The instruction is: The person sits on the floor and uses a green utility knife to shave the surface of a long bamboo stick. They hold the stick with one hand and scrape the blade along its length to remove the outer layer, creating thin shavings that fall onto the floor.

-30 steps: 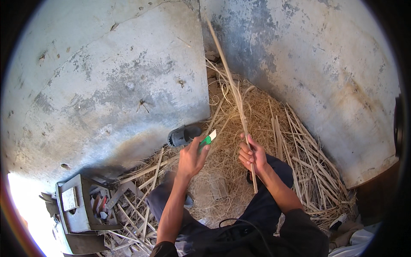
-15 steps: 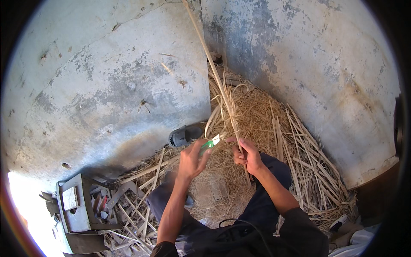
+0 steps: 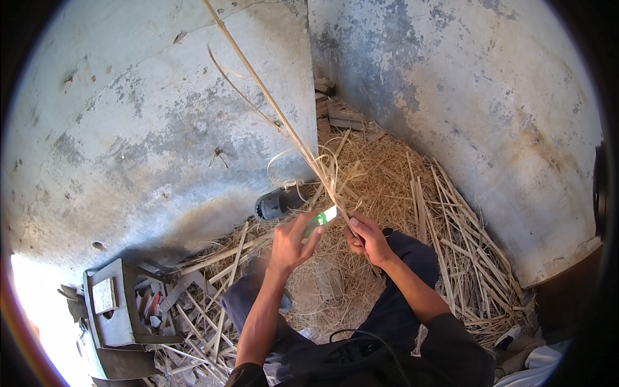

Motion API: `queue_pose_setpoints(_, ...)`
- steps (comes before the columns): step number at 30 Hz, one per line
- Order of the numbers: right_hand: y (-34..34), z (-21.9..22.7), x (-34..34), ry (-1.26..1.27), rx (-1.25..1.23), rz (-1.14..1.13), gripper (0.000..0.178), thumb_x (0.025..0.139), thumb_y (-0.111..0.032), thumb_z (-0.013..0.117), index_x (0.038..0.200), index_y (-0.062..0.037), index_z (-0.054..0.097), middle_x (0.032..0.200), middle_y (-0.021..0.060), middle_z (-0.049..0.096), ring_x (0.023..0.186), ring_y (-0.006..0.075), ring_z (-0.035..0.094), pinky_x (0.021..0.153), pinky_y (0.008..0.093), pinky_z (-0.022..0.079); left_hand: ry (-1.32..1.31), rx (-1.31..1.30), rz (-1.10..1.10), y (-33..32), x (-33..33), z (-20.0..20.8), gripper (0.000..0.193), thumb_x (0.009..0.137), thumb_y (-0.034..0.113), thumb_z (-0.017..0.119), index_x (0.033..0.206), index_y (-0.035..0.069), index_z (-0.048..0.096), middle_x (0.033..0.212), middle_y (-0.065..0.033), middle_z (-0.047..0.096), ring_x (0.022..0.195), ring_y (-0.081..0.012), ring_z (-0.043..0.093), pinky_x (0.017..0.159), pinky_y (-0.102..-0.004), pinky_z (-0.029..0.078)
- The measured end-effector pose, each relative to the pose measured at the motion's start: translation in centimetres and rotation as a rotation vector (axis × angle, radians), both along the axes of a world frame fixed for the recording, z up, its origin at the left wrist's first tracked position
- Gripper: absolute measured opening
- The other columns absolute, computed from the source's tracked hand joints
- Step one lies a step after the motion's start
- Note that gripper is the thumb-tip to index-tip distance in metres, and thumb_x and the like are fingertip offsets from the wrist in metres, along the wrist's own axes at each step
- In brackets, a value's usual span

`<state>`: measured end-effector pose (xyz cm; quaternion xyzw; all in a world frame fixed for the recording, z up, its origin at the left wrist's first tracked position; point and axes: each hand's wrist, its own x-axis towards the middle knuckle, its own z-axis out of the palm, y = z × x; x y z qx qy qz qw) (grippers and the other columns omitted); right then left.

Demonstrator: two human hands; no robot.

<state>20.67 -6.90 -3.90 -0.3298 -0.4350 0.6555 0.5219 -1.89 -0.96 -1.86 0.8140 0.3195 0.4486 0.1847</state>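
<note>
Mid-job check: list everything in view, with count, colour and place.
Split stick: one, tan, centre to top edge
Knife: one, green with pale blade, by the stick's lower part
Shavings: uncountable, straw-coloured, floor ahead
Strips: many, pale tan, floor at right and left
Hollow object: one, dark grey, left of centre, kind unclear
Wooden frame: one, grey, lower left
Walls: two, whitish with grey-blue patches, behind
Cloth: count unclear, pale, lower right corner
Cord: one, black, over the lap
Trouser legs: two, dark, bottom centre
Left hand: one, bare, holding the knife
Right hand: one, bare, holding the stick
</note>
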Motion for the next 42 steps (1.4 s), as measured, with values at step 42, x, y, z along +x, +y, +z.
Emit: queue_pose_setpoints(42,0.4,-0.6,0.2,-0.456,0.18,-0.098,0.034,0.113,-0.031,0.053,0.119,-0.0013,0.067,0.074,-0.0071,0.041,0.062,0.0039,0.034,0.057,0.0243,0.03,-0.027,-0.137,0.015,0.5,-0.1,-0.2,0.031,0.093,0.025,0.079,0.115,0.004,0.075,0.097,-0.019,0.077,0.085,-0.0369,0.077,0.074,-0.0433,0.061)
